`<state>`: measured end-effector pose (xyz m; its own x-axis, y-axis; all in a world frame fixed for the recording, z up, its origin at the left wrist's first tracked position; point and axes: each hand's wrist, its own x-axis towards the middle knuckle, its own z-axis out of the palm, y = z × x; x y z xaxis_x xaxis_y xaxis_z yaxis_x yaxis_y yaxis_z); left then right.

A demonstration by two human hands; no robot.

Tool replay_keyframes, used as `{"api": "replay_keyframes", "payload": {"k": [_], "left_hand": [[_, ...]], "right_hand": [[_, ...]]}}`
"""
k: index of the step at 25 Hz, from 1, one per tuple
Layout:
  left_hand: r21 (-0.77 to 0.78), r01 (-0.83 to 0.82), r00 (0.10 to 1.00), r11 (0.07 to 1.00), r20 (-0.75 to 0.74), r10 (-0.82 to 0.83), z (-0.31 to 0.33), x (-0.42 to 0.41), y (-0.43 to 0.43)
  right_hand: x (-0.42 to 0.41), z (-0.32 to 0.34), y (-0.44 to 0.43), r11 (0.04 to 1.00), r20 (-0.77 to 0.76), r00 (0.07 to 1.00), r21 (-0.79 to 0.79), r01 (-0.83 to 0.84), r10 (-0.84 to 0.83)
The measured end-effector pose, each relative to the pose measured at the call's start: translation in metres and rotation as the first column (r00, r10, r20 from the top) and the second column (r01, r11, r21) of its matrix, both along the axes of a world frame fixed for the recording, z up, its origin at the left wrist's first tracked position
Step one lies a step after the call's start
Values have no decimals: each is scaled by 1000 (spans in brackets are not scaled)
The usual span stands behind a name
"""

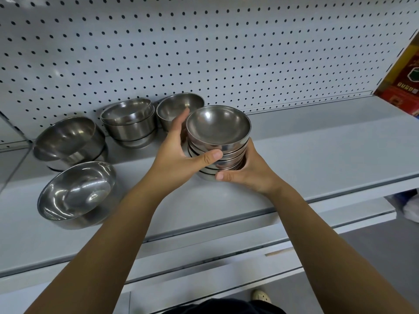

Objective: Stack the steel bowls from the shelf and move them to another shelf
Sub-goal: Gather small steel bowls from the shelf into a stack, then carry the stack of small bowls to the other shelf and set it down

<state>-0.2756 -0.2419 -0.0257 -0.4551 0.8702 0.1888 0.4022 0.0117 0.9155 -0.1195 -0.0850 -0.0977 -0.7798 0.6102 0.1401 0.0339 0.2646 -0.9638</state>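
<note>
Both hands grip a stack (218,141) of small steel bowls, nested rim-up, above the middle of the grey shelf (317,155). The left hand (179,155) wraps the stack's left side, with its thumb lying across the front of the middle bowls and its fingers curled round the far side. The right hand (249,173) cups the stack lower down on the right. Its thumb presses the bottom bowl at the front, and its fingers are hidden behind the steel. The stack therefore sits between the two palms, its top bowl clear above both hands. Whether its base touches the shelf cannot be told.

Just behind the left hand stands a single bowl (179,109), close to the pegboard (204,53). Left of it is a second stack (129,123), and farther left a third stack (68,141) leans tilted. A big bowl (77,191) sits near the shelf's front edge, well apart from the hands. A red box (405,87) stands at the far right.
</note>
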Motion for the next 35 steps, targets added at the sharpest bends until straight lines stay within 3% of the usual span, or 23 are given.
{"api": "replay_keyframes", "payload": {"k": [9,18,26,35], "left_hand": [[91,97,994,991,38,-100,1,-7,5],[178,90,982,980,148,-117,7,32,18],[200,203,953,959,183,-240,2,136,78],[180,504,809,845,244,-535,-4,338,165]], "right_hand": [[-1,7,-3,997,-1,999,53,-53,53],[41,17,-16,987,-21,987,-13,159,-159],[172,36,-1,927,-37,928,37,372,-371],[386,33,21,738,-5,738,7,675,-675]]}}
